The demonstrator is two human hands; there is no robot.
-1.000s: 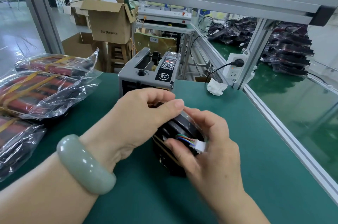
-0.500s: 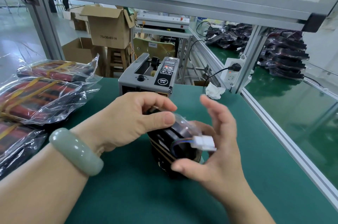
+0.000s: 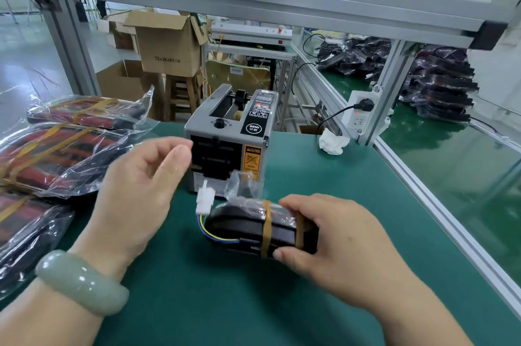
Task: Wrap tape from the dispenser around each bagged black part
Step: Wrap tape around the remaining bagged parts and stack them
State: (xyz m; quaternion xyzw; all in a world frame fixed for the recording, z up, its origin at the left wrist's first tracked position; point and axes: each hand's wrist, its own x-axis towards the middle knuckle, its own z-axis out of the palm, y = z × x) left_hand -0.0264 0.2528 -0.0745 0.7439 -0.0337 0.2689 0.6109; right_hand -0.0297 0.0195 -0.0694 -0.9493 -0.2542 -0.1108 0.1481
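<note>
Black bagged part [image 3: 239,228] — the right hand [image 3: 338,247] grips its taped end, fingers curled round it; the left hand [image 3: 141,184] hovers before the dispenser [image 3: 228,148], fingers loosely parted, empty.

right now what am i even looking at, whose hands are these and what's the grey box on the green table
There is only one view, from a camera worn on a person's head, looking down at their own two hands. The grey box is a tape dispenser on the green mat. The right hand grips a bagged black part with tan tape bands round it; a white connector on coloured wires sticks out. The left hand, empty with loosely curled fingers, hovers near the dispenser's front. Taped bagged parts lie on the left.
</note>
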